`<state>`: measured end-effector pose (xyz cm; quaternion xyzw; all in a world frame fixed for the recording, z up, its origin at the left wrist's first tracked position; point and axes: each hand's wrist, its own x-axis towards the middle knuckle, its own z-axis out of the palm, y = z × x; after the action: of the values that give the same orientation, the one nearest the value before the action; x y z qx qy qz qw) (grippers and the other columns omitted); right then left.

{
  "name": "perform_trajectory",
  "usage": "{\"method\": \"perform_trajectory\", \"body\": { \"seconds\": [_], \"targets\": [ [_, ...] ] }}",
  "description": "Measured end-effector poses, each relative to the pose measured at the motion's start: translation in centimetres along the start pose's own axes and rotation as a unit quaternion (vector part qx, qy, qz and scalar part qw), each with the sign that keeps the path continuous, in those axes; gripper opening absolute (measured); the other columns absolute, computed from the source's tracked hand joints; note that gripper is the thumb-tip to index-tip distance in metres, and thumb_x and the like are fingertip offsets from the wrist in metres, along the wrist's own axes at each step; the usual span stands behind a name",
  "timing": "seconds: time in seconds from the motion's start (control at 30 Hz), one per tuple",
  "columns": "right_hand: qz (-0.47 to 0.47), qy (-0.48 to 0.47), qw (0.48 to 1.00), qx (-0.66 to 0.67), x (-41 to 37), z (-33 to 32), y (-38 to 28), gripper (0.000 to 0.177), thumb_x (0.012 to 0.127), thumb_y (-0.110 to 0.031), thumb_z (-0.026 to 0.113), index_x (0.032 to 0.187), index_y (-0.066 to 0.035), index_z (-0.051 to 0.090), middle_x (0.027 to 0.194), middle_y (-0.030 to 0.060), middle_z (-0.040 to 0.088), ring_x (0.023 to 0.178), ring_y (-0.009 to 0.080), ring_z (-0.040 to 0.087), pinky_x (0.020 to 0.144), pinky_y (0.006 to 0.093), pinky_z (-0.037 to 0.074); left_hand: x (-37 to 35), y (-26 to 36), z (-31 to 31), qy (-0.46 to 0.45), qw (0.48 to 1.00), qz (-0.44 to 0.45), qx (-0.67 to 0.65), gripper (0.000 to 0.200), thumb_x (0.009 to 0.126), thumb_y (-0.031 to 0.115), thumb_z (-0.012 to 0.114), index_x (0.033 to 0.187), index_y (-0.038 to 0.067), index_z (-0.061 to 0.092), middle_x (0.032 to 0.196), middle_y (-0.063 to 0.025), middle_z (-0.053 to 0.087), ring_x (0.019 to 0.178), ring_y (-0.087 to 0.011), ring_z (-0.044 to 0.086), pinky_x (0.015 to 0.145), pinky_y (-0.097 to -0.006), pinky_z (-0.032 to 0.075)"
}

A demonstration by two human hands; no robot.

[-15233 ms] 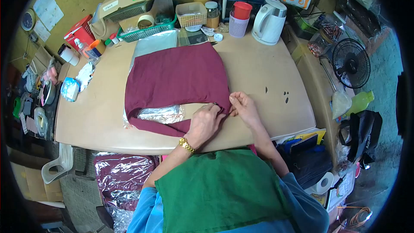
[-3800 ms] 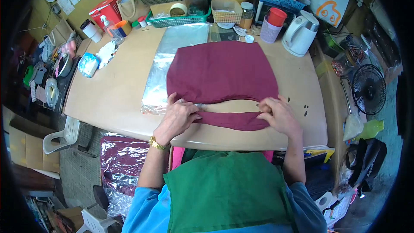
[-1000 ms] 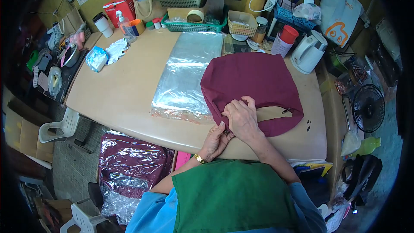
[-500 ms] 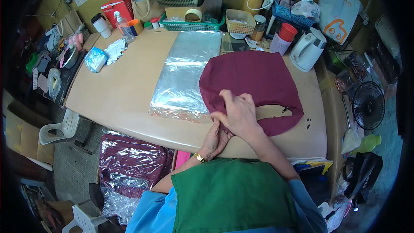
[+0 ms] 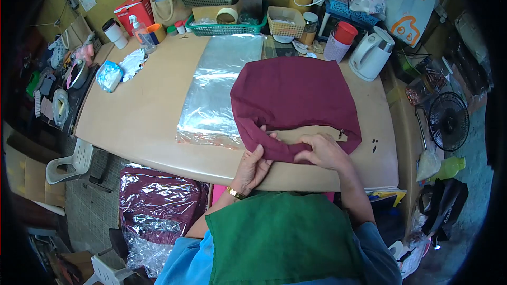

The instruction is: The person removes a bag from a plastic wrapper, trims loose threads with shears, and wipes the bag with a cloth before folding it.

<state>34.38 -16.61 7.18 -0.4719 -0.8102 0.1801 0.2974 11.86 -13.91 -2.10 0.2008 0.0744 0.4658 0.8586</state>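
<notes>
A maroon cloth bag [image 5: 296, 87] lies on the table, its wide strap [image 5: 282, 150] curving along the near side. Between strap and body an opening shows the tan tabletop. A small dark zipper pull [image 5: 341, 133] hangs at the opening's right end. My left hand [image 5: 254, 166], a gold watch on its wrist, grips the strap's left part, thumb in front and fingertips showing past its far edge. Farther right, my right hand [image 5: 325, 151] is closed on the same strap, thumb and fingers at its edge. Under the bag's left side lies a stack of clear plastic bags [image 5: 219, 82].
A white kettle [image 5: 371, 55], red cup [image 5: 346, 32] and wicker basket [image 5: 285, 24] line the table's back right. At back left stand a spray bottle [image 5: 141, 34] and a blue-white packet [image 5: 109, 76]. Plastic-wrapped maroon goods [image 5: 158, 200] sit below the table's front edge.
My right hand has moved right along the strap, away from my left hand, and now grips it. My left hand has taken hold of the strap's left part. The view has shifted slightly.
</notes>
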Motion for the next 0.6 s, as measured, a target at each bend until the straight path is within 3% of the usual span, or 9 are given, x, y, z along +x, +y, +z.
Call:
{"method": "perform_trajectory", "body": {
  "seconds": [0.07,0.1,0.2,0.27,0.33,0.4,0.43,0.57,0.6],
  "targets": [
    [0.196,-0.102,0.974,-0.05,-0.6,-0.8,-0.2,0.021,0.087,-0.024,0.071,0.086,-0.003,0.068,0.065,0.016,0.062,0.063,0.036,0.062,0.062,0.0442,0.046,0.6,-0.1,-2.1,0.098,0.99,0.005,-0.101,0.042,0.102,0.024,0.055,0.14,0.008,0.047,0.134,-0.0106,0.058,0.127,-0.0217,0.054,0.111,-0.0395,0.045],
    [0.166,-0.055,0.985,-0.01,-1.1,-0.8,-0.1,0.024,0.087,-0.026,0.071,0.077,-0.004,0.069,0.056,0.017,0.055,0.058,0.037,0.058,0.058,0.0458,0.043,0.9,0.2,-2.9,0.082,0.989,0.016,-0.119,0.037,0.102,0.026,0.056,0.134,0.007,0.051,0.129,-0.0103,0.062,0.122,-0.0218,0.058,0.109,-0.0391,0.047],
    [0.162,-0.003,0.987,0.014,-1.3,0.1,-0.3,0.022,0.09,-0.024,0.068,0.082,-0.004,0.07,0.058,0.0164,0.057,0.058,0.0352,0.058,0.058,0.0456,0.043,0.9,0.5,-1.8,0.044,0.973,0.024,-0.227,0.035,0.101,0.026,0.056,0.131,0.007,0.053,0.127,-0.0099,0.063,0.121,-0.0216,0.059,0.109,-0.0393,0.048],
    [0.149,0.025,0.988,0.007,-0.8,0.5,-0.3,0.024,0.088,-0.028,0.07,0.086,-0.004,0.071,0.06,0.0164,0.059,0.059,0.0352,0.06,0.059,0.045,0.044,0.5,0.2,-0.2,0.053,0.982,0.038,-0.177,0.033,0.101,0.024,0.057,0.129,0.006,0.054,0.128,-0.0096,0.063,0.119,-0.0216,0.06,0.107,-0.0402,0.049],
    [0.135,0.054,0.989,0.0,-0.4,0.2,-0.7,0.027,0.087,-0.032,0.072,0.091,-0.004,0.071,0.062,0.0164,0.061,0.06,0.0352,0.061,0.06,0.0444,0.045,0.0,-0.4,-0.2,0.065,0.998,0.003,0.028,0.035,0.101,0.023,0.059,0.13,0.006,0.053,0.129,-0.0099,0.062,0.121,-0.0218,0.059,0.108,-0.0414,0.049],
    [0.184,-0.067,0.98,0.017,-0.2,-1.0,-2.3,0.037,0.078,-0.031,0.081,0.098,-0.002,0.07,0.07,0.0174,0.064,0.068,0.0303,0.065,0.065,0.039,0.047,0.1,0.0,-0.4,0.071,0.997,0.005,-0.005,0.034,0.1,0.023,0.059,0.13,0.007,0.053,0.129,-0.0094,0.062,0.121,-0.0218,0.06,0.108,-0.0418,0.049],
    [0.144,-0.046,0.988,-0.038,-0.6,-1.5,-2.4,0.049,0.069,-0.034,0.086,0.102,-0.002,0.068,0.075,0.0173,0.068,0.076,0.0319,0.069,0.067,0.0381,0.05,0.1,0.4,-0.6,0.078,0.996,0.007,-0.039,0.034,0.1,0.023,0.06,0.13,0.007,0.054,0.128,-0.0089,0.062,0.121,-0.0218,0.06,0.107,-0.0421,0.049],
    [0.096,-0.047,0.992,-0.062,-4.0,-2.4,2.1,0.045,0.068,-0.029,0.085,0.1,-0.002,0.069,0.077,0.0177,0.069,0.078,0.0336,0.07,0.069,0.0401,0.051,0.2,2.0,-2.1,0.07,0.988,0.029,-0.131,0.032,0.1,0.028,0.06,0.126,0.009,0.057,0.122,-0.0061,0.065,0.116,-0.0207,0.062,0.105,-0.0423,0.05],
    [0.199,-0.104,0.972,-0.063,-4.4,-3.2,2.1,0.044,0.068,-0.028,0.085,0.1,-0.002,0.07,0.078,0.0178,0.069,0.079,0.034,0.07,0.071,0.0411,0.052,0.2,2.6,-2.4,0.044,0.985,0.041,-0.163,0.032,0.1,0.03,0.059,0.124,0.009,0.058,0.122,-0.0053,0.066,0.113,-0.0199,0.063,0.104,-0.0419,0.051]
  ]
}}
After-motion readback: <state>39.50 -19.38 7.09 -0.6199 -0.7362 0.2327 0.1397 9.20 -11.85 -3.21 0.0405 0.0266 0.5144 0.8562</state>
